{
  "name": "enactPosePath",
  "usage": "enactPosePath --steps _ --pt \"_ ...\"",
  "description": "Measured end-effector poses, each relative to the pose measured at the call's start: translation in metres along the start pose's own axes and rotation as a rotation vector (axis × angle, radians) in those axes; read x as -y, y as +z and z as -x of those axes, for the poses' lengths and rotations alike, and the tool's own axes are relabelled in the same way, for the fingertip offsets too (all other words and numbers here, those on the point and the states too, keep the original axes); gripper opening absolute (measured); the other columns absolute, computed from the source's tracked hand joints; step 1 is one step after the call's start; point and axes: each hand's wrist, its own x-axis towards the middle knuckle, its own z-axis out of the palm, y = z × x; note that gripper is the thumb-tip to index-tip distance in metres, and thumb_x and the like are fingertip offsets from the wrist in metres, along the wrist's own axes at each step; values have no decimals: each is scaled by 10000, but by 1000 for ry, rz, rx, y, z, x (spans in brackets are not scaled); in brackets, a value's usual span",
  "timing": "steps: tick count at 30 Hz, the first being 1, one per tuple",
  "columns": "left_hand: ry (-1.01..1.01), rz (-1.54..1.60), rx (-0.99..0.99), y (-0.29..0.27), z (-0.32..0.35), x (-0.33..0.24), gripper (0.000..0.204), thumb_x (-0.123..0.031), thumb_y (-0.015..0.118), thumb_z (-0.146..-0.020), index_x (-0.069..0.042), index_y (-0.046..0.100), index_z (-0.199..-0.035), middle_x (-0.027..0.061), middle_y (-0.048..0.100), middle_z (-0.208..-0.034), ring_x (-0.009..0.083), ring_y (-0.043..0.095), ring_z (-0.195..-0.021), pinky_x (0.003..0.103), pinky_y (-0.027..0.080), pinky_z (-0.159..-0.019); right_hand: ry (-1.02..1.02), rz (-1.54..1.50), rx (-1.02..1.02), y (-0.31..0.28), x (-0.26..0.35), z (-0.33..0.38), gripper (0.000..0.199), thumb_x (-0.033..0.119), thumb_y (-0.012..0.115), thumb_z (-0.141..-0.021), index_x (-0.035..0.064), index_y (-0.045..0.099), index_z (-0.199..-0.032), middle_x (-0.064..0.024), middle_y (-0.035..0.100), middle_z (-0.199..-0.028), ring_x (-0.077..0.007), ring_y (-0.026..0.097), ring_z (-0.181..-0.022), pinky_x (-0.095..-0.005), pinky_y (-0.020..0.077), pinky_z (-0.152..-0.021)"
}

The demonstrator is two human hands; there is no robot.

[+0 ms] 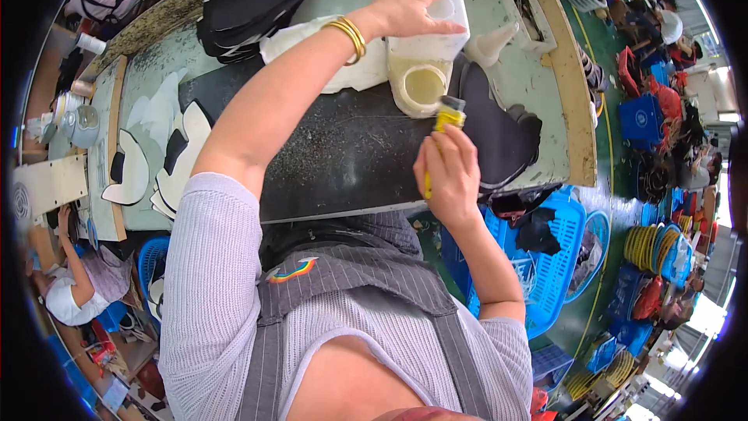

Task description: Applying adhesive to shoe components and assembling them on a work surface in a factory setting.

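**Brush Held at the Mouth of a White Glue Jug**

Reaching across the workbench [545, 148], the person's left hand [409, 4] lies spread over the top of a white plastic jug [428, 51], fingers loose and flat against it rather than curled; two gold bangles [349, 35] ring the wrist. The jug lies tipped toward the person, its round open mouth [425, 86] showing pale liquid inside. Just beside that mouth, the right hand [448, 175] is clenched around a yellow-handled brush [448, 113], bristle end up and close to the rim; whether bristles touch the jug cannot be told. Under both hands a black mat [351, 148] covers the bench, with a black shoe-upper piece [499, 129] to the right of the brush. White cut pieces [140, 168] with black patches lie at the left, a white cone-shaped nozzle [491, 45] stands behind the jug, and a blue plastic basket [545, 265] sits below the bench edge at the right.
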Motion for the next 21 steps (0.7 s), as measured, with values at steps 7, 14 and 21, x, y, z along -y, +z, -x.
enactPosePath --steps 7,14,21 --pt "44 123 -17 6 2 -15 909 -758 466 -722 -118 387 -1362 194 290 -1436 400 201 -1331 448 142 -1113 130 -52 95 28 -23 13 502 187 789 -648 6 605 -1079 -117 579 -1120 -316 514 -1083 -400 416 -905" --pt "66 54 239 -25 8 -5 1121 -670 700 -551 -126 251 -1423 206 146 -1477 450 77 -1342 504 139 -1105 203 -173 -118 -8 -79 -2 534 290 646 -766 14 504 -1200 -162 494 -1221 -328 458 -1122 -441 309 -962" --pt "61 67 241 -19 1 -11 1069 -536 741 -547 -138 256 -1413 190 151 -1474 447 72 -1343 501 133 -1110 745 -461 210 58 -213 -75 456 190 690 -790 -22 507 -1150 -126 590 -962 -250 584 -854 -336 471 -751"
